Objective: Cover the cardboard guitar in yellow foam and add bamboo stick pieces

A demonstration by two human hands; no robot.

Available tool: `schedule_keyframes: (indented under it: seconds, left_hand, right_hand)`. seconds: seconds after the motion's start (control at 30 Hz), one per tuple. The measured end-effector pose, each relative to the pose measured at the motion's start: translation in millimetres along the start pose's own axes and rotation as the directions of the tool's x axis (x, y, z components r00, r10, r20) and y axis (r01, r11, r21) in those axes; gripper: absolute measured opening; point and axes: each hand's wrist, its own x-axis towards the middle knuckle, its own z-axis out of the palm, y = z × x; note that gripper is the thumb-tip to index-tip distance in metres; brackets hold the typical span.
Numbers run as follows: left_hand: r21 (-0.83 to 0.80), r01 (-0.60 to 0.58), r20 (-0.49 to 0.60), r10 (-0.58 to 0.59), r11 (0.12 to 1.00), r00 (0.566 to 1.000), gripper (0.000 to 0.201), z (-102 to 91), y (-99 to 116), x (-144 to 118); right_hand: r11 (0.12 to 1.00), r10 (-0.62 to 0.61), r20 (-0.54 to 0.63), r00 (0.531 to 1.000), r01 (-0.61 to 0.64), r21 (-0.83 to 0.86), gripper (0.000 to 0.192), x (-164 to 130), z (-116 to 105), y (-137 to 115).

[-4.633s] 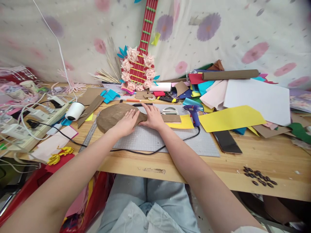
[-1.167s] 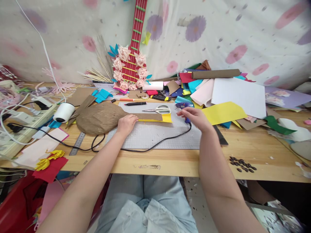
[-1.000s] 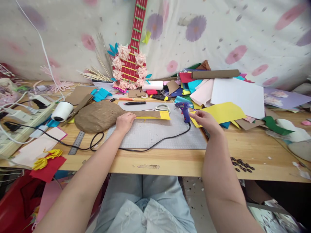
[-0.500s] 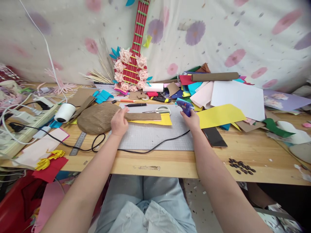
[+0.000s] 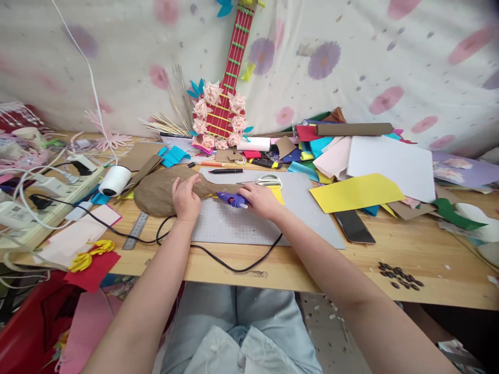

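My right hand (image 5: 262, 200) has left the far side of the mat, picked up the glue gun (image 5: 231, 199) and carried it across to the brown cardboard shape (image 5: 159, 189). Its nozzle now lies just beside my left hand (image 5: 186, 197), which has slid back onto the shape's round body.

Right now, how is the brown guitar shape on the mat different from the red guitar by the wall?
The brown guitar shape lies flat, plain and bare, under the left hand. The red guitar leans upright against the cloth, with yellow strings and pink paper flowers. Both share a round body and long neck.
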Motion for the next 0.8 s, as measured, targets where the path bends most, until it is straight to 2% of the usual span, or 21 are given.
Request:
schedule_keyframes:
  seconds: [0.3,0.5,0.8]
  left_hand:
    - [-0.032,0.023,0.031,-0.022,0.999,0.999,0.054,4.3,-0.1,0.8]
    - [-0.027,0.038,0.044,-0.037,0.999,0.998,0.056,6.1,-1.5,0.2]
    - [-0.015,0.037,0.057,-0.036,0.999,0.998,0.055,9.7,-2.1,1.0]
  right_hand:
    - [0.992,-0.047,0.085,0.995,0.056,-0.111,0.022,6.3,-3.5,-9.6]
    - [0.989,-0.046,0.080,0.996,0.056,-0.135,0.019,7.7,1.0,-11.4]
    - [0.991,-0.022,0.055,0.998,0.029,-0.127,0.019,-4.1,2.4,-0.5]
